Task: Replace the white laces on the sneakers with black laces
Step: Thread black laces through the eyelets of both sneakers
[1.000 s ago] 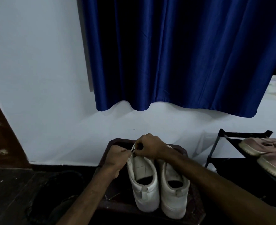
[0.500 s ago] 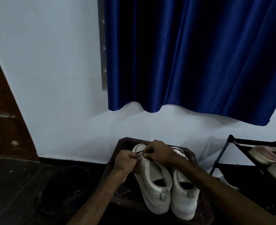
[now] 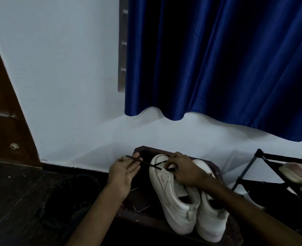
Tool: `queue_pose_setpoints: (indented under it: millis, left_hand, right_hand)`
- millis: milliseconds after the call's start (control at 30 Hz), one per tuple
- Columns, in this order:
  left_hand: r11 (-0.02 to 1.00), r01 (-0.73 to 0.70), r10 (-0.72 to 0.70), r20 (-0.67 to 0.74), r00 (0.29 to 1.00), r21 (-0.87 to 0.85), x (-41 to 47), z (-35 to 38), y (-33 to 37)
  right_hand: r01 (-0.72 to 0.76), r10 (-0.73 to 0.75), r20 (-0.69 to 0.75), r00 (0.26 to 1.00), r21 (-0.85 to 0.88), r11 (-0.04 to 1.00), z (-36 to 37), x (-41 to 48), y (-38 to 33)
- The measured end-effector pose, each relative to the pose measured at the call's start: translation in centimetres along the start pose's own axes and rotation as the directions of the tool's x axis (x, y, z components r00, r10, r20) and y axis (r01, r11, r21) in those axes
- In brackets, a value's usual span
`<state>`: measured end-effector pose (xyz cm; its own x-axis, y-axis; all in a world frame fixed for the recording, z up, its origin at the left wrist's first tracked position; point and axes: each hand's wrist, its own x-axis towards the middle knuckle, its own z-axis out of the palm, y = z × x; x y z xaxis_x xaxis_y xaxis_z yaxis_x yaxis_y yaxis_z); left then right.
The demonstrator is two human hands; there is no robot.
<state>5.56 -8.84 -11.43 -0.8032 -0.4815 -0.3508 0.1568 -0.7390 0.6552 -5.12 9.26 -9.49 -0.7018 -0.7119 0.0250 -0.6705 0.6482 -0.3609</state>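
Note:
Two white sneakers stand side by side on a dark wooden stool (image 3: 215, 167), heels toward me. The left sneaker (image 3: 171, 196) has a black lace (image 3: 147, 163) running from its toe eyelets out to the left. My left hand (image 3: 124, 172) is off the shoe to the left, palm turned up, with the lace's free end pinched between thumb and fingers. My right hand (image 3: 183, 170) rests over the left sneaker's toe and pinches the lace at the eyelets. The right sneaker (image 3: 208, 217) is partly hidden under my right forearm.
A blue curtain (image 3: 217, 59) hangs on the white wall behind the stool. A black shoe rack (image 3: 263, 167) with pale shoes (image 3: 297, 172) stands at the right. A dark bin (image 3: 72, 197) sits on the floor to the left, beside a wooden door (image 3: 3, 112).
My left hand has drawn away from the shoe to the left, pulling a length of black lace out taut. My right hand stays at the toe. The view has shifted.

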Motion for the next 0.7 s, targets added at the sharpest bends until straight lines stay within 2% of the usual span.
queue_pose_setpoints:
  millis: [67,100,133,167,200,233,267,300,333,433,500,567,600,633,667,700]
  left_hand:
    - [0.993,-0.023,0.021,-0.018,1.0,-0.118,0.3,0.6,0.3]
    - [0.996,-0.029,0.025,-0.04,0.999,-0.082,0.4,1.1,0.1]
    - [0.998,-0.057,0.059,-0.05,0.997,0.038,0.3,1.5,-0.3]
    - [0.962,-0.115,0.124,-0.024,0.992,0.249,0.3,1.6,-1.0]
    - [0.854,-0.198,0.194,0.06,0.979,0.482,0.3,1.6,-1.9]
    - [0.667,-0.294,0.236,0.18,0.955,0.685,0.1,1.4,-2.8]
    - [0.456,-0.381,0.239,0.302,0.923,0.805,0.1,1.1,-3.7]
    - [0.284,-0.438,0.219,0.387,0.896,0.853,0.1,1.0,-4.4]
    - [0.19,-0.467,0.208,0.43,0.879,0.863,0.2,0.9,-4.7]
    - [0.085,-0.498,0.27,0.461,0.845,0.863,0.7,0.9,-4.7]
    - [-0.041,-0.513,0.277,0.503,0.818,0.857,0.8,0.7,-4.6]
    - [-0.174,-0.496,0.263,0.526,0.809,0.851,1.0,0.5,-4.2]
    - [-0.185,-0.466,0.26,0.501,0.826,0.865,1.1,0.5,-3.7]
    - [-0.148,-0.429,0.261,0.453,0.853,0.891,1.3,0.4,-3.0]
    - [-0.045,-0.393,0.27,0.39,0.88,0.918,1.4,0.3,-2.1]
    - [0.14,-0.36,0.295,0.308,0.904,0.922,1.7,0.2,-1.1]
  right_hand:
    - [-0.018,0.018,0.017,1.0,0.002,1.0,0.1,0.1,0.0]
    - [-0.028,0.028,0.026,0.999,-0.004,1.0,0.0,0.2,0.0]
    - [-0.042,0.043,0.044,0.998,-0.023,0.999,-0.2,0.3,0.0]
    - [-0.052,0.056,0.068,0.996,-0.06,0.997,-0.5,0.3,0.1]
    - [-0.067,0.077,0.096,0.992,-0.103,0.992,-1.0,0.2,0.2]
    - [-0.086,0.101,0.112,0.989,-0.134,0.987,-1.6,0.2,0.3]
    - [-0.104,0.121,0.106,0.987,-0.151,0.983,-2.3,0.2,0.6]
    - [-0.125,0.14,0.087,0.986,-0.162,0.979,-2.9,0.1,0.9]
    - [-0.142,0.155,0.068,0.986,-0.169,0.975,-3.4,0.0,1.2]
    - [-0.191,0.197,0.092,0.976,-0.063,0.98,-3.5,-0.2,1.9]
    - [-0.23,0.228,0.112,0.967,0.009,0.973,-3.0,-0.5,2.0]
    - [-0.231,0.228,0.069,0.971,0.043,0.972,-2.7,-0.5,2.1]
    - [-0.23,0.227,0.051,0.973,0.055,0.972,-2.6,-0.5,2.1]
    - [-0.233,0.231,0.043,0.972,0.064,0.97,-2.6,-0.6,2.1]
    - [-0.242,0.24,0.037,0.97,0.07,0.968,-2.5,-0.7,2.1]
    - [-0.251,0.25,0.03,0.968,0.077,0.965,-2.4,-0.8,2.2]
